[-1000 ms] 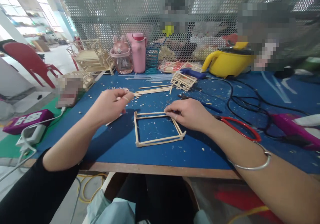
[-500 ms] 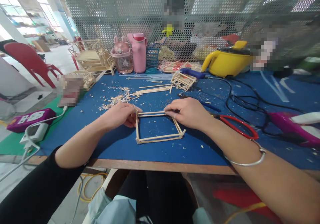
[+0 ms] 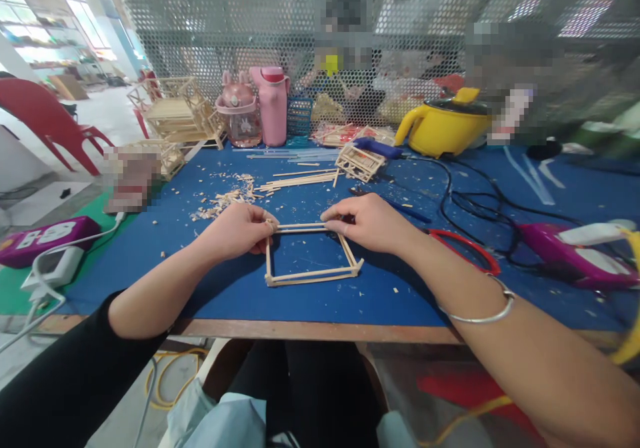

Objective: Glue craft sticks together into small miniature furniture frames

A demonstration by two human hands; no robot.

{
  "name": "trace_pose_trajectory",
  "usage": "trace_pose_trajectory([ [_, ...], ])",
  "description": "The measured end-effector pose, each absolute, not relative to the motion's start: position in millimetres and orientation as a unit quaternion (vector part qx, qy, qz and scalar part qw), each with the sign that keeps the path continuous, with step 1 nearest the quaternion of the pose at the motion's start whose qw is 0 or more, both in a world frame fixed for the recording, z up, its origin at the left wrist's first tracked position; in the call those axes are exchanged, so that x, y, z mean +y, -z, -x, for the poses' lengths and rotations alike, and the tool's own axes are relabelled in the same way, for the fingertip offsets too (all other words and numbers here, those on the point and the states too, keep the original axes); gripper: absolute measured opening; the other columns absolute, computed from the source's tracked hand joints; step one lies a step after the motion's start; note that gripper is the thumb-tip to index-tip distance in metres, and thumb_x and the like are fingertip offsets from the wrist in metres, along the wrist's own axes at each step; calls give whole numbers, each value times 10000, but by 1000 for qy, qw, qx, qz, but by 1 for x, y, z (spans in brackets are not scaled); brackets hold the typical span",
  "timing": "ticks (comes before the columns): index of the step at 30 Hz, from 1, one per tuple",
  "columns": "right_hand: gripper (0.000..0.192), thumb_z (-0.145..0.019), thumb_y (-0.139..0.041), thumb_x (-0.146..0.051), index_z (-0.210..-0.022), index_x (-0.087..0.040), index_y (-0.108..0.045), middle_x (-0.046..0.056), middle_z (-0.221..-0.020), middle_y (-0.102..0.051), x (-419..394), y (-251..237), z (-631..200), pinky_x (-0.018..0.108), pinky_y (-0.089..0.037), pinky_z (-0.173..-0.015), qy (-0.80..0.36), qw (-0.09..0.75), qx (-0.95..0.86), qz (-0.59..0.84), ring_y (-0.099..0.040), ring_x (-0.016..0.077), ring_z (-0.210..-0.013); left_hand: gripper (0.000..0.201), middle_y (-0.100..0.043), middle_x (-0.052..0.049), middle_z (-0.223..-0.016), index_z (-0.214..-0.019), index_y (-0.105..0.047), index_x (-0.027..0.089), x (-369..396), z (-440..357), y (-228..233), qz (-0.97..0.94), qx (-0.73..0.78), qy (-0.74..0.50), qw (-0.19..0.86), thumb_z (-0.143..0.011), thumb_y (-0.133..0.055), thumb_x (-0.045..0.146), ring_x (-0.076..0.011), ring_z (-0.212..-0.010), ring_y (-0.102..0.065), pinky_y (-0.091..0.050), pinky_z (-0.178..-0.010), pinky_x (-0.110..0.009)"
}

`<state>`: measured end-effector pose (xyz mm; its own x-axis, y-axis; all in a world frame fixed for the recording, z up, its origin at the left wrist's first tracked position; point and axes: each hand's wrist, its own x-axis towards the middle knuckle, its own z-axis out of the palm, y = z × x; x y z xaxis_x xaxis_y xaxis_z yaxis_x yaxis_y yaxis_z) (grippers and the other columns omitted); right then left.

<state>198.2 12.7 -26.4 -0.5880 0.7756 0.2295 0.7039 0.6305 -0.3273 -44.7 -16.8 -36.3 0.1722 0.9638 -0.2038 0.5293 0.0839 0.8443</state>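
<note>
My left hand [image 3: 239,229] and right hand [image 3: 369,223] meet the one square stick frame [image 3: 311,253] on the blue table [image 3: 310,301], each grip pinching an end of its far rail, likely to keep the corners true while the frame lies flat. The frame sits just before the table's near edge, between my two wrists. Beyond the frame lie a loose bundle of sticks [image 3: 300,181], one scatter of wood chips [image 3: 226,198] and one small finished stick model [image 3: 359,162]; right of it, one pair of red-handled scissors [image 3: 467,251].
</note>
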Motion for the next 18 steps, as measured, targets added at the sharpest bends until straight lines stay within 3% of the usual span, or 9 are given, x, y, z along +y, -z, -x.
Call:
trace_pose_trajectory([
  [3, 328, -842, -490, -364, -1040, -189, -683, 40, -874, -717, 20, 24, -208, 281, -458, -696, -166, 243, -842, 452, -628, 165, -746, 213, -635, 1, -578, -761, -662, 157, -18, 44, 36, -622, 600, -250, 436, -693, -602, 349, -101, -501, -570, -485, -506, -206],
  [5, 335, -850, -461, -350, -1018, -170, -687, 49, -872, -713, 23, 22, -212, 284, -459, -689, -167, 274, -824, 467, -624, 164, -738, 212, -634, 3, -577, -752, -662, 157, -18, 44, 35, -622, 603, -250, 433, -694, -601, 351, -98, -495, -567, -483, -505, -204],
  [10, 246, -756, -570, -291, -920, -176, -712, 27, -764, -694, 20, 24, -209, 259, -437, -634, -143, 233, -852, 447, -595, 145, -658, 245, -646, -8, -593, -818, -677, 151, -18, 45, 35, -630, 601, -246, 425, -699, -594, 349, -108, -500, -575, -496, -518, -223],
  [15, 178, -751, -553, -247, -765, -174, -715, 34, -764, -696, 15, 25, -200, 271, -428, -702, -123, 225, -872, 418, -598, 154, -708, 252, -646, -18, -594, -823, -678, 140, -19, 44, 34, -627, 604, -248, 425, -690, -604, 341, -115, -507, -582, -499, -518, -227],
  [18, 224, -782, -533, -299, -829, -171, -710, 34, -779, -695, 15, 25, -200, 263, -427, -656, -161, 245, -852, 434, -588, 149, -685, 233, -642, -13, -585, -798, -673, 139, -19, 44, 34, -621, 604, -254, 431, -681, -609, 330, -110, -501, -578, -494, -509, -215],
])
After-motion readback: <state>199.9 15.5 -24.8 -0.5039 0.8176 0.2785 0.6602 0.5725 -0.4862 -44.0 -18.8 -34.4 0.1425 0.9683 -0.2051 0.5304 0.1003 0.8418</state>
